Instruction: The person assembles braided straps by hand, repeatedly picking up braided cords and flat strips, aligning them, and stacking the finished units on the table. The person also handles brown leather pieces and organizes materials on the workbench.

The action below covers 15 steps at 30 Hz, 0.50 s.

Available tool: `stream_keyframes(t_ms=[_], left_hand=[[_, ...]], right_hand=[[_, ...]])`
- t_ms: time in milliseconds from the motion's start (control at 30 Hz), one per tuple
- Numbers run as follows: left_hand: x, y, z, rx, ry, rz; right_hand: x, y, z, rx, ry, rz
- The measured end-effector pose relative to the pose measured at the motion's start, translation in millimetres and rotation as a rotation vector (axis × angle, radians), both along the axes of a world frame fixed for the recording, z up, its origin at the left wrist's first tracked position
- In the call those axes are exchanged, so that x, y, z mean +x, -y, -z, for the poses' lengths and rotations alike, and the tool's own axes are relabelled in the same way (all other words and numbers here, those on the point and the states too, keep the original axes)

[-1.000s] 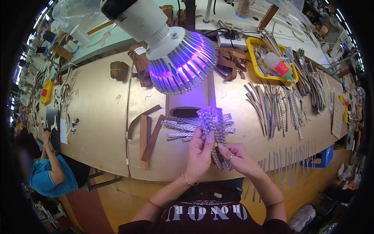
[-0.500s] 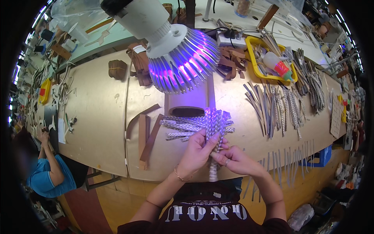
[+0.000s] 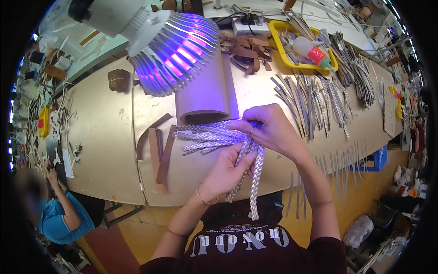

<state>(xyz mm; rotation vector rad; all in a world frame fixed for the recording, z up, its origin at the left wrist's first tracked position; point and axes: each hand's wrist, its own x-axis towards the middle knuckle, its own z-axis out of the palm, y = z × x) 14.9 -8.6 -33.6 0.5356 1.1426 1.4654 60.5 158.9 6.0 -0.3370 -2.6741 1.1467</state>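
Clamping the left grip [image 3: 228, 168] on the hanging braids [image 3: 256, 185], pressing thumb toward fingers near the upper ends and letting the lower ends dangle past the near edge of the worktop [image 3: 100, 160]. Stretching the right grip [image 3: 272, 125] just above the left, over the near ends of the lying braids [image 3: 197, 139]; hiding the fingertips too much to tell between pinching and merely touching. Seeing the lying braids fanned across the worktop just in front of the tube [image 3: 203, 102], with brown strips [image 3: 155, 153] to the left and the lamp [image 3: 178, 50] overhead. Possibly risking a slip of the hanging braids through too light a pinch, under the pull of the dangling ends. Perhaps also scattering the lying braids by sweeping the right grip too low, or mixing both bunches by crowding them together. Compared with half a second ago, placing the right grip above the left instead of below and to the right; spreading the hanging braids apart at the bottom rather than bunching; viewing lamp and tube farther left and higher, probably from turning the head.
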Motion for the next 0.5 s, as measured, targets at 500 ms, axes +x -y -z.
stream_keyframes(t_ms=[500], left_hand=[[11,-9,5,0.042,0.469,0.212]], right_hand=[[-24,-33,28,0.242,-0.224,0.192]])
